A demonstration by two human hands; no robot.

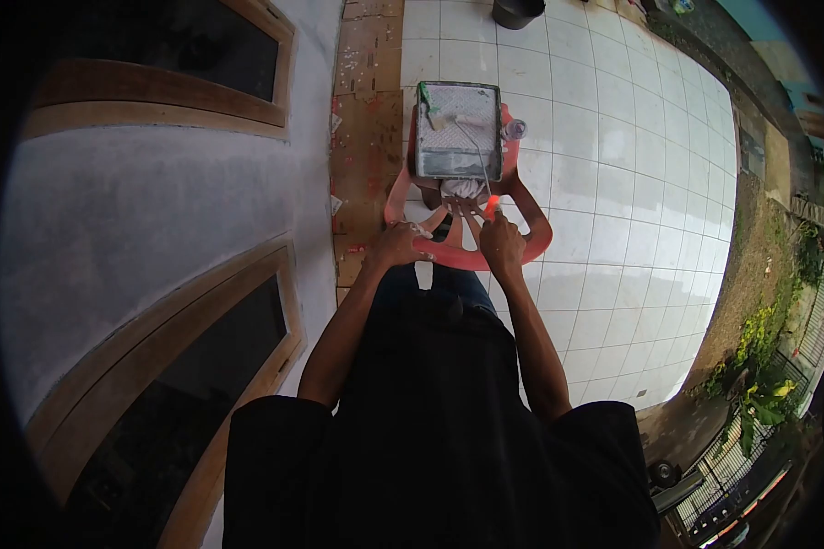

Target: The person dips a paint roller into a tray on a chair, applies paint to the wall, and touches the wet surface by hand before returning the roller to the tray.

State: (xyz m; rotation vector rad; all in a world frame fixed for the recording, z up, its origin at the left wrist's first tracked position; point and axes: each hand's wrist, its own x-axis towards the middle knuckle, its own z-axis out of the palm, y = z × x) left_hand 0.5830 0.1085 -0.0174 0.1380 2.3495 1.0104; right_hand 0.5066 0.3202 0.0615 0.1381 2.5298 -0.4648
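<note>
My right hand (502, 243) is closed around the orange handle (493, 205) of a paint roller. The roller's thin metal rod reaches up into a paint tray (438, 141), where its pale head lies on the ribbed slope. A green-handled paintbrush (427, 102) seems to rest at the tray's left side. Under the tray is a pinkish-red plastic chair (538, 227). My left hand (397, 245) has its fingers wrapped over the left part of the chair's back. A crumpled whitish cloth (463, 188) sits just below the tray, and a small clear container (515, 129) stands to its right.
Paint-spattered cardboard (368, 137) covers the floor along the grey wall (183, 201) on the left. Wood-framed windows (284, 302) are set in that wall. White tiles (604, 192) spread to the right. A dark bucket (518, 11) stands at the top; plants (751, 403) grow beyond the tiles.
</note>
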